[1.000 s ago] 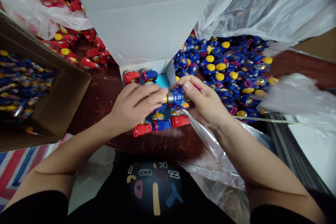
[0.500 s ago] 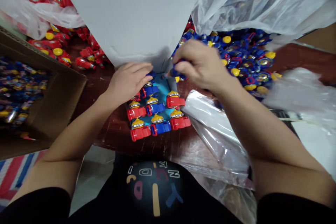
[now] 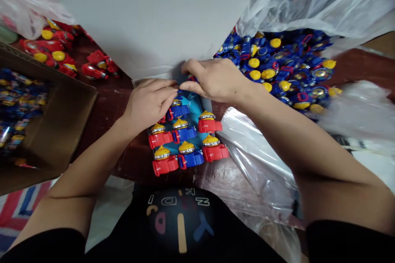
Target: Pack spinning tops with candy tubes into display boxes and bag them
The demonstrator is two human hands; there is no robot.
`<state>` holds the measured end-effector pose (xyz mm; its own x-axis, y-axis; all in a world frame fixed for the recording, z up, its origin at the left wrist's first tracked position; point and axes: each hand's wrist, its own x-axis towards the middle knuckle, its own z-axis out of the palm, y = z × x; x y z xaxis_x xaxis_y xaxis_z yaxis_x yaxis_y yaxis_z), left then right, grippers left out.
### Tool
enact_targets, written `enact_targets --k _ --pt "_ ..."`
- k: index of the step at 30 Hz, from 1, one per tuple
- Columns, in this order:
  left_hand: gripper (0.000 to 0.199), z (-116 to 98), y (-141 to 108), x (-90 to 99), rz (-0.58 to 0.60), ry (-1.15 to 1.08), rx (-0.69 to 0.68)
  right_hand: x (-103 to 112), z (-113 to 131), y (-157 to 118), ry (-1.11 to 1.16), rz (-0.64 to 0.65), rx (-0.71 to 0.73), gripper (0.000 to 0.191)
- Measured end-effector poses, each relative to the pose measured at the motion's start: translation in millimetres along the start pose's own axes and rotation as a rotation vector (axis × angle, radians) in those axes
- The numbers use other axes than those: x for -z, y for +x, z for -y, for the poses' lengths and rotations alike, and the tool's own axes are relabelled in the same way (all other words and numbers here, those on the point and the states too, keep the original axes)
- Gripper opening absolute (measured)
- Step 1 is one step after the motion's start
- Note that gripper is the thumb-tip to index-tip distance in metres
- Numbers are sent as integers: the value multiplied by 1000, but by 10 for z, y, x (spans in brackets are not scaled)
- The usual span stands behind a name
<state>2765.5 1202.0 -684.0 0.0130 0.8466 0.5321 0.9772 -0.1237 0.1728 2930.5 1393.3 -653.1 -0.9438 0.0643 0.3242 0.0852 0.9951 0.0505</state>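
A blue card lies in front of me, bearing rows of red toys and blue toys with yellow tops. My left hand rests over the card's far left part, fingers bent together; what they hold, if anything, is hidden. At the far edge, my right hand has its thumb and fingers closed round a small blue toy, mostly hidden by the fingers. The two hands nearly touch at the thumbs.
A large white board rises behind the card. Loose blue toys lie right, red ones left. A cardboard box with small toys stands left; clear plastic bags lie right.
My right hand has moved left and inward, from beside the pile of blue toys to the card's far edge next to my left hand. The view has shifted slightly.
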Motion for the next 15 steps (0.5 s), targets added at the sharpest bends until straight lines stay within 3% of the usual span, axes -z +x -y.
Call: enact_targets --k 6,10,12,13,15 --pt "32 -71 9 -16 -62 -22 5 -417 -12 109 9 -74 30 86" --pt "32 -75 -126 -28 -187 -61 -15 -284 -18 -179 81 -169 93 79" --pt "35 171 -331 34 -357 3 123 -143 -170 -508 139 -273 33 61" --pt "37 355 -474 115 -459 72 243 -95 -277 -676 147 -343 -70 57" --pt "42 778 -786 373 -601 207 505 -79 -491 -941 158 -319 -320 50"
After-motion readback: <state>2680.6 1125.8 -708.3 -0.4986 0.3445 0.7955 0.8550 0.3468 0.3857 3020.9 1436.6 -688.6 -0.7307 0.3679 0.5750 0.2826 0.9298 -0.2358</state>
